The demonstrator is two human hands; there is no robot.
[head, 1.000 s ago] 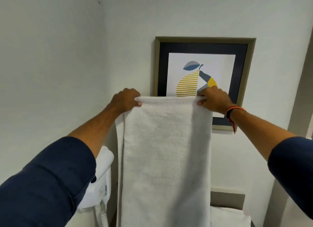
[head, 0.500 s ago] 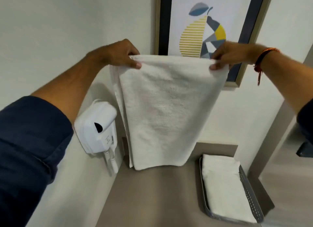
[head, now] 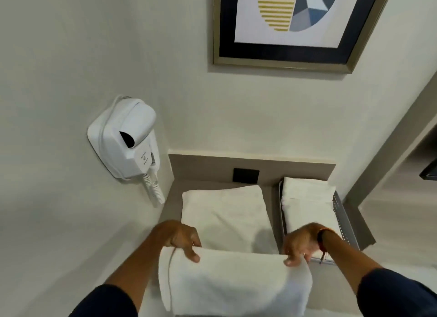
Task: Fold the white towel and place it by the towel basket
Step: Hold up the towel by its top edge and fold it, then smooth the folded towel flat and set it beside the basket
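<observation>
White towel: at 6 o'clock, nearest the camera, its upper edge lifted by both hands; its far half lies flat on the surface toward 12 o'clock.
Left hand: fingers pinching the towel's left top corner, thumb on the near face.
Right hand: fingers pinching the right top corner; a red thread band on the wrist.
Surface: grey-brown, bare at 4 o'clock under the right forearm.
Towel basket: grey mesh, at 2 o'clock just beside the towel, holding 1 folded white cloth.
Hair dryer: white, wall-mounted at 10 o'clock.
Framed picture: on the far wall at 12 o'clock.
</observation>
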